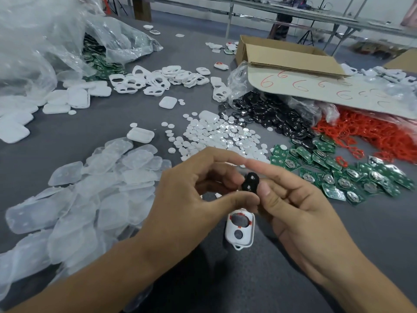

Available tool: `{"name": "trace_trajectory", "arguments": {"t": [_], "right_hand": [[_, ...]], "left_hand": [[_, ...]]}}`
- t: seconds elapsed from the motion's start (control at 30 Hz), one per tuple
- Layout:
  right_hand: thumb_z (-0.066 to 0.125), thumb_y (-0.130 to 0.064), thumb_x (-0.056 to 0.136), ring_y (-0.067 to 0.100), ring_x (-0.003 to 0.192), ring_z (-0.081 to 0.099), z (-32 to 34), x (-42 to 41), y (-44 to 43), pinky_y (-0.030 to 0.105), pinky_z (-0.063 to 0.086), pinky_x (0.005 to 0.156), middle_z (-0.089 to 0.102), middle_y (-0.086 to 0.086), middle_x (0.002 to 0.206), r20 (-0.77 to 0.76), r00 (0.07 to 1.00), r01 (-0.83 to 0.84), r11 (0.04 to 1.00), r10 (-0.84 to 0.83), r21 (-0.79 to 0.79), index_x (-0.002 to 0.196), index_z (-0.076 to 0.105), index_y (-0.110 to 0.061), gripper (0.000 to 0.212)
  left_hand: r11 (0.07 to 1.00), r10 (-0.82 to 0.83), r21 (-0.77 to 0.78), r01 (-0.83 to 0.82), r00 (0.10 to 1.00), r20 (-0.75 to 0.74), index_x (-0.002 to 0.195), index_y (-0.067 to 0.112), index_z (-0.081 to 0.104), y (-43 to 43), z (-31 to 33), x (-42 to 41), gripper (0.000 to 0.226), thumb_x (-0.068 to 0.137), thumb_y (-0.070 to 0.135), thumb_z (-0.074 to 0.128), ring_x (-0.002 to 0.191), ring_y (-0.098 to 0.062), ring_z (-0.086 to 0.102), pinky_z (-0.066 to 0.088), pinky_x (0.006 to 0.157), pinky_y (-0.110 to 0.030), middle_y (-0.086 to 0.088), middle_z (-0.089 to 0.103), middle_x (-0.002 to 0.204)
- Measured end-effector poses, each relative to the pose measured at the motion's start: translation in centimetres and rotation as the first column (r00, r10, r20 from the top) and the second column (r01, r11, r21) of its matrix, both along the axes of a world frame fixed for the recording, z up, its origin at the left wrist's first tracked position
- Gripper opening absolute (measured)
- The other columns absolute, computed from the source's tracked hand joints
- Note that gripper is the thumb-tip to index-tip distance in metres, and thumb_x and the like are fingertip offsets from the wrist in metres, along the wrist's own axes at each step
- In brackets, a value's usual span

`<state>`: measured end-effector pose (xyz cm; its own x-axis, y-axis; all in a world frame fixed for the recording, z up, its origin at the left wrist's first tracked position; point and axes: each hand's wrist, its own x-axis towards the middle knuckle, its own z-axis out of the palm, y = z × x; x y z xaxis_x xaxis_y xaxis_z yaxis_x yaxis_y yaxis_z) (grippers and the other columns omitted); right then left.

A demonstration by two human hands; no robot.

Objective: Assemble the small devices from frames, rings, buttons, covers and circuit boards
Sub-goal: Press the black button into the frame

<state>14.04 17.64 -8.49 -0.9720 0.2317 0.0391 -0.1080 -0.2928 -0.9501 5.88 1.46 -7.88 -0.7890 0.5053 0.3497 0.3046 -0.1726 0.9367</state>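
Small black piece (pixel 250 182), possibly button pad, was pinched by left hand (pixel 194 188) and right hand (pixel 293 199) above grey table (pixel 338 245); white frame (pixel 240 239) with 2 openings lay flat just below, red ring (pixel 242 214) round upper opening

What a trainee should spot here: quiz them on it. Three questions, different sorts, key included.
1. True or false: the white frame lying on the table has two holes.
2. What do the left hand and right hand pinch between them? A a screwdriver; B a small black pad; C a coin.
3. Fill in: the green circuit boards lie to the hands' ____.
Key: 1 true; 2 B; 3 right.
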Motion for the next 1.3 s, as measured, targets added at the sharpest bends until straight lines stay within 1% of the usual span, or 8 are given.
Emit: {"name": "trace_trajectory", "arguments": {"t": [0.3,0.53,0.67,0.77,0.9,1.07,1.17,1.3], "right_hand": [[0.067,-0.004,0.088,0.018,0.105,0.071,-0.3,0.1,0.1,0.028,0.057,0.090,0.076,0.004,0.111,-0.122,0.992,0.061,0.934,-0.019,0.353,0.116,0.077,-0.020,0.034],[0.070,-0.002,0.088,0.005,0.104,0.066,0.2,0.2,-0.2,0.016,0.048,0.089,0.069,0.002,0.112,-0.526,0.846,0.520,0.346,-0.085,0.781,0.115,0.074,-0.011,0.028],[0.072,-0.010,0.090,0.006,0.096,0.068,0.7,0.5,0.7,0.016,0.049,0.084,0.072,-0.009,0.104,-0.460,0.884,0.460,0.355,-0.090,0.814,0.115,0.074,-0.018,0.026],[0.079,-0.024,0.085,0.008,0.082,0.069,1.0,0.7,1.1,0.015,0.053,0.075,0.070,-0.013,0.089,-0.270,0.958,0.280,0.486,-0.092,0.828,0.107,0.073,-0.029,0.023],[0.080,-0.040,0.081,0.003,0.076,0.064,1.3,1.0,1.4,0.017,0.049,0.067,0.065,-0.015,0.080,-0.089,0.996,0.083,0.271,0.010,0.959,0.092,0.073,-0.030,0.016],[0.086,-0.027,0.078,-0.003,0.073,0.057,1.7,1.2,1.0,0.010,0.043,0.069,0.060,-0.017,0.082,-0.020,0.998,0.012,0.130,0.062,0.992,0.082,0.078,-0.031,0.010],[0.088,-0.026,0.076,0.002,0.073,0.060,1.7,1.2,0.5,0.014,0.044,0.065,0.060,-0.016,0.081,0.011,1.000,-0.009,0.169,-0.008,0.986,0.071,0.077,-0.034,0.014],[0.093,-0.025,0.065,0.007,0.065,0.062,1.5,0.4,0.2,0.025,0.048,0.064,0.066,-0.010,0.072,0.186,0.968,-0.075,0.519,-0.167,0.852,0.063,0.078,-0.032,0.017]], "left_hand": [[1.000,0.023,-0.004,-0.023,0.989,0.143,0.090,0.021,0.076,0.1,0.1,-0.1,0.038,0.060,0.030,0.096,0.075,-0.023,0.074,0.062,0.073,-0.033,-0.002,0.072,0.077],[0.975,-0.220,0.125,0.182,0.825,0.520,0.095,0.010,0.076,0.5,0.1,0.6,0.032,0.070,0.025,0.088,0.098,-0.028,0.074,0.060,0.090,-0.033,-0.016,0.077,0.100],[0.980,-0.161,-0.052,0.193,0.918,0.362,0.093,0.025,0.080,0.1,0.9,0.3,0.031,0.065,0.034,0.091,0.085,-0.012,0.075,0.056,0.074,-0.017,-0.002,0.078,0.091],[0.895,-0.092,-0.434,0.097,0.995,0.032,0.116,0.049,0.064,-0.8,0.7,-0.5,0.075,0.051,0.043,0.100,0.093,0.002,0.068,0.050,0.076,-0.014,0.018,0.070,0.107],[0.730,-0.253,-0.675,0.108,0.960,-0.120,0.139,0.063,0.026,-1.2,0.4,-0.5,0.114,0.051,0.052,0.098,0.108,0.020,0.046,0.034,0.083,0.001,0.027,0.057,0.124],[0.740,-0.238,-0.664,0.110,0.965,-0.106,0.140,0.062,0.026,-0.9,0.2,-0.4,0.112,0.056,0.044,0.098,0.098,0.015,0.055,0.041,0.079,-0.004,0.027,0.067,0.110],[0.765,-0.218,-0.634,0.116,0.972,-0.086,0.137,0.059,0.034,-0.9,0.0,-0.3,0.109,0.053,0.037,0.100,0.095,0.007,0.061,0.047,0.079,-0.008,0.023,0.069,0.105],[0.777,-0.196,-0.619,0.114,0.979,-0.065,0.129,0.057,0.043,-0.8,-0.1,-0.2,0.102,0.049,0.032,0.101,0.090,0.005,0.065,0.048,0.076,-0.007,0.019,0.070,0.101]]}}
